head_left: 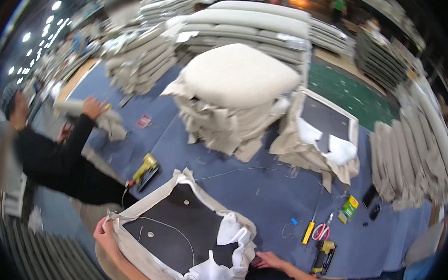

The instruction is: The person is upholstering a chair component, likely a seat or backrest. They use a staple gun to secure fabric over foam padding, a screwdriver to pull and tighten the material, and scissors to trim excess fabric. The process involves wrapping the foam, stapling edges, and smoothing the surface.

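Note:
In front of me an upholstered panel [173, 230] lies underside up. Beige fabric is folded around its rim, and its dark backing has two small round pale spots. White padding [206, 269] shows along its near right part. A loose pale thread crosses the backing. My left hand [105, 234] is closed on the fabric at the panel's left corner. At the right side, my right hand [270, 260] rests by the panel's edge, fingers stretched out. Close to it lie a staple gun [323, 254], red-handled scissors [321, 231] and a yellow-handled tool [307, 233].
A tall stack of beige cushions [235, 77] stands mid-table. Beside it leans another panel [325, 118] with white padding. A second staple gun [146, 170] lies left of centre. A green-yellow box [348, 209] sits at right. A co-worker [61, 155] handles fabric at left.

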The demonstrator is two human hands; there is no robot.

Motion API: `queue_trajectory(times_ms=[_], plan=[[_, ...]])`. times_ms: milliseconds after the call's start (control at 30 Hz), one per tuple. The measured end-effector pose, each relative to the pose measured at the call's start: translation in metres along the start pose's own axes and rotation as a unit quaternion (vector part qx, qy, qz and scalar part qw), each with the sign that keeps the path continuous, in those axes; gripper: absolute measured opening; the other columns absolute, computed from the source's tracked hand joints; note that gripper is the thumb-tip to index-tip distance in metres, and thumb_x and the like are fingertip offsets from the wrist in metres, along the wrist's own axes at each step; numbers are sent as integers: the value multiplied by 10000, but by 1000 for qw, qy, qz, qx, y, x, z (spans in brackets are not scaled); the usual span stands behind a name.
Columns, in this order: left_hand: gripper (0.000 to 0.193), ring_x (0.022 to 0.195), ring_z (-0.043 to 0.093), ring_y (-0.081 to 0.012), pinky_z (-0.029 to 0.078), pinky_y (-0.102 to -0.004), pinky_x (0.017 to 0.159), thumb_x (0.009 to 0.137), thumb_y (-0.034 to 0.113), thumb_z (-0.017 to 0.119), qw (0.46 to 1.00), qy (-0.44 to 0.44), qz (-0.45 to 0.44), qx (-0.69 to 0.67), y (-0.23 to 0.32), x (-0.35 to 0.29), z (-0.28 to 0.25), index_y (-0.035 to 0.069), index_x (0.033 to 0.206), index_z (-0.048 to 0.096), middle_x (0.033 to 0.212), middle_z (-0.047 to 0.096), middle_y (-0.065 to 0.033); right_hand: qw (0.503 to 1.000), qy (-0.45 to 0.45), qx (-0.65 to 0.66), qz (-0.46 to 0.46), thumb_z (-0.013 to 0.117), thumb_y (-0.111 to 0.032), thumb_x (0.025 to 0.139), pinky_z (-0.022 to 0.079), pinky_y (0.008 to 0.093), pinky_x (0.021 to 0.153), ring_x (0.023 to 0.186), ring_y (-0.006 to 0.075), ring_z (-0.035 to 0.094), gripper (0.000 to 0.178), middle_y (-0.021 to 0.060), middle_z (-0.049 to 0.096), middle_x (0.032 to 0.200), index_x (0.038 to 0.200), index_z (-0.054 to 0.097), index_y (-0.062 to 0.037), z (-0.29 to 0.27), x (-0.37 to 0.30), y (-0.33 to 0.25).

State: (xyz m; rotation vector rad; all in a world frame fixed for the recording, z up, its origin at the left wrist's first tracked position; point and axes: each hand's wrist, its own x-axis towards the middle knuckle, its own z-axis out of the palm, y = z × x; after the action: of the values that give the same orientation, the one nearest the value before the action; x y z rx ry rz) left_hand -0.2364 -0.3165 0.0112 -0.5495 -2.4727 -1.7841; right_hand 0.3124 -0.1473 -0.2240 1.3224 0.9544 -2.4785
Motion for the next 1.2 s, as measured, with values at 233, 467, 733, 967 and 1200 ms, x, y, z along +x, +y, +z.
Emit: queue_trajectory(times_ms=[233,467,733,967,1200], plan=[[273,942,679,-154,531,-290,874,897,117,754,922,206,-232,-233,-211,-154,-92,3,1143,725,1034,732,-62,985,72,155,25,442,-392,1064,512,470,1045,1163,258,653,472,98,659,1293,1395,540,-69,40,54,55],[471,1172,593,-291,480,-465,1031,932,432,586,712,229,-455,-484,-156,-334,13,105,1271,598,1242,636,-112,892,287,-146,-317,573,-233,997,456,382,974,1087,203,587,410,117,639,1198,1317,565,23,-20,0,-115],[582,1201,625,-277,558,-490,976,960,263,724,692,-303,-620,-213,-136,-382,54,27,1432,478,1312,607,-132,722,460,-335,-393,631,-200,960,342,417,1166,1376,356,489,571,230,532,1462,1455,477,40,-54,6,-139],[486,1054,674,-267,604,-442,832,913,138,761,675,-417,-586,-164,-168,-351,47,-5,1298,499,1176,633,-136,730,528,-291,-323,629,-160,946,434,457,1085,1247,421,562,435,234,607,1336,1343,580,10,-21,-38,-35],[697,1175,629,-322,548,-546,964,887,41,749,631,-468,-604,-137,-176,-313,59,67,1462,356,1363,559,-158,645,660,-293,-249,690,-81,860,477,465,1000,1169,374,583,388,179,630,1246,1234,615,-12,-37,-95,-8]])
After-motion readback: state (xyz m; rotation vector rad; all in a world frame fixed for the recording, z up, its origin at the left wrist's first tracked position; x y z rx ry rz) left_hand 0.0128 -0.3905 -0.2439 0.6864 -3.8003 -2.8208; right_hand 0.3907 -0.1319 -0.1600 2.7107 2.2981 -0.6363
